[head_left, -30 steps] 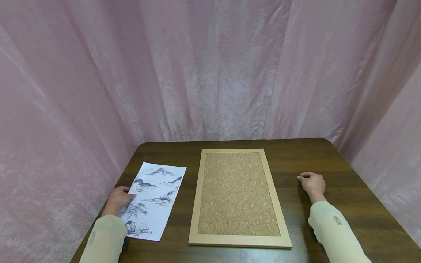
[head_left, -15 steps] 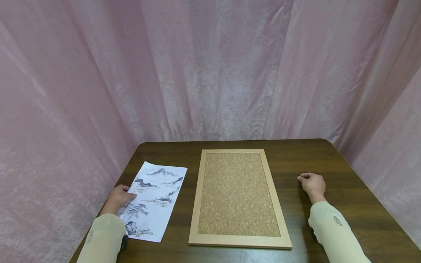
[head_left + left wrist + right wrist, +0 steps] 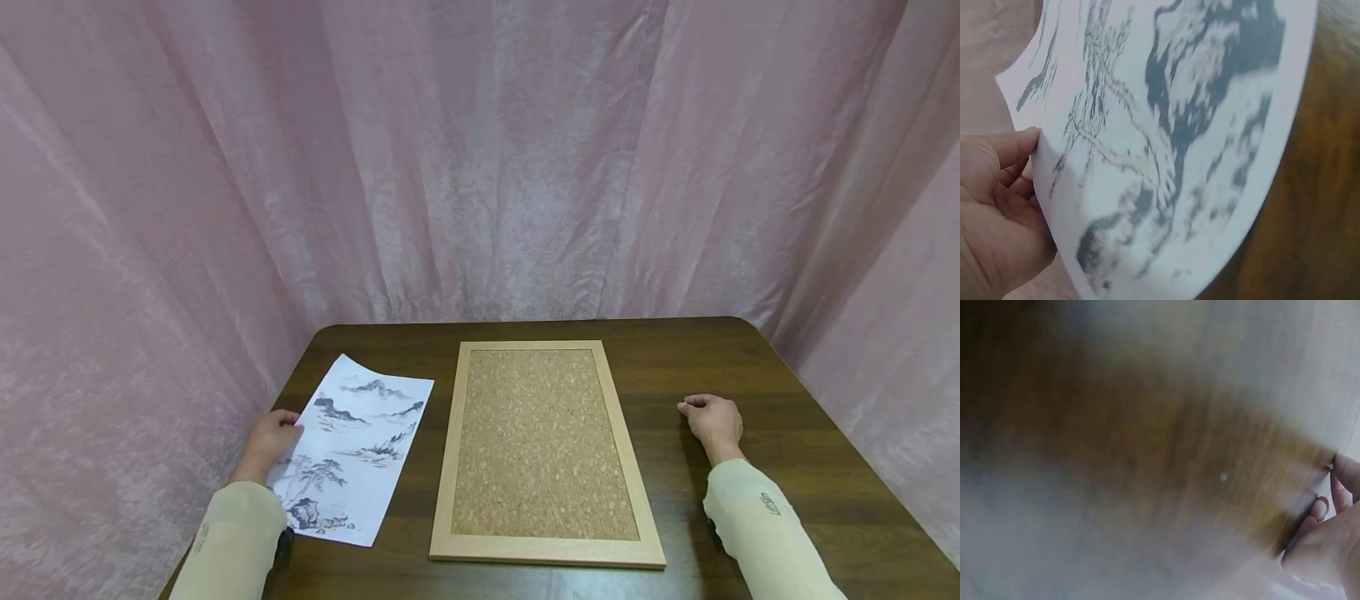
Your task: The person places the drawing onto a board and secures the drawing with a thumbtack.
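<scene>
My left hand (image 3: 270, 442) pinches the left edge of a white sheet of paper printed with an ink landscape (image 3: 352, 458), mountains at its far end and a pine and rocks at the near end. In the left wrist view the thumb lies on the printed side, and the sheet (image 3: 1147, 175) bows upward. The sheet's far left corner lifts. To the right stands a cork board (image 3: 543, 450) in a pale wooden frame, lying flat. Right of the board, my right hand (image 3: 714, 421) rests on the table with loosely curled fingers. In the right wrist view its fingertips (image 3: 1337, 461) meet the wood.
The dark brown wooden table (image 3: 405, 567) has rounded far corners. Pink velvet curtains (image 3: 487, 167) hang behind it and along both sides. A strip of tabletop separates the sheet from the board's left edge.
My left hand has moved slightly away from me, and the sheet has shifted with it, its far edge lifting and curving. The right hand and the cork board have stayed in place.
</scene>
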The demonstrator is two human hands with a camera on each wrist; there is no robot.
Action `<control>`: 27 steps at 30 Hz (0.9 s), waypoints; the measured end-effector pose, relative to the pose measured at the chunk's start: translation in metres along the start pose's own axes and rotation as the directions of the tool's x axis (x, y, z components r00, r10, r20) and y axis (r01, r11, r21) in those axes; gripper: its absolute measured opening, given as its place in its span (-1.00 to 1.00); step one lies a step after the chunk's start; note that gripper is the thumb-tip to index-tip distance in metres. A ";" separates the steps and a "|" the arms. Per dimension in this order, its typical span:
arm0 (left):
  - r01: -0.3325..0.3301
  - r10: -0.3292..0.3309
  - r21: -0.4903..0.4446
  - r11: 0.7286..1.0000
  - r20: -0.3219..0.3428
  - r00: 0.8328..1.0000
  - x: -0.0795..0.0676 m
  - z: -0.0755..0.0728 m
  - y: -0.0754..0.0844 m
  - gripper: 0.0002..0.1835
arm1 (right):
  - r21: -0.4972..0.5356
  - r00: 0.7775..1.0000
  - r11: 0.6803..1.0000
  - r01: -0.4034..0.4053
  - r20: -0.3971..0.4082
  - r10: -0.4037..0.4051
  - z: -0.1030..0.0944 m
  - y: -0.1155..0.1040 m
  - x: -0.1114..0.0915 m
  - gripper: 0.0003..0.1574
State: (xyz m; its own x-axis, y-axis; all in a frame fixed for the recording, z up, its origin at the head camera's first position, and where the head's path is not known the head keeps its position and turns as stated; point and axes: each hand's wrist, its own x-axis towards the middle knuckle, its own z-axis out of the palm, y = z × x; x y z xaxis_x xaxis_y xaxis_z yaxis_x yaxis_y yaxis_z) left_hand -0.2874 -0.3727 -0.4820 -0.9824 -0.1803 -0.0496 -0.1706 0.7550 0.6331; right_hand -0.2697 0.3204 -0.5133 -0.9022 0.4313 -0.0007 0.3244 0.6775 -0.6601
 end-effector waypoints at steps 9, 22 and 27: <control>0.145 -0.142 -0.262 0.954 0.029 0.989 0.010 -0.002 0.007 -0.55 | 0.003 1.000 1.000 -0.001 0.006 0.001 0.000 0.000 0.000 -0.61; 0.234 -0.287 -0.712 0.662 0.048 0.957 0.013 -0.010 0.045 -0.63 | 0.000 1.000 1.000 0.001 0.002 -0.001 0.001 0.004 0.004 -0.61; 0.220 -0.266 -0.766 0.604 0.067 0.962 0.012 -0.001 0.065 -0.58 | -0.004 1.000 1.000 -0.001 -0.001 0.001 0.001 0.004 0.003 -0.62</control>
State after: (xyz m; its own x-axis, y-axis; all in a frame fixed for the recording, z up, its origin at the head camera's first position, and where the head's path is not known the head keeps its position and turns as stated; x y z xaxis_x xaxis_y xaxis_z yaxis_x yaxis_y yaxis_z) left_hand -0.3105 -0.3264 -0.4412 -0.9046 -0.3317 -0.2676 -0.2604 -0.0669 0.9632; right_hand -0.2719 0.3239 -0.5171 -0.9015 0.4328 -0.0004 0.3265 0.6795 -0.6570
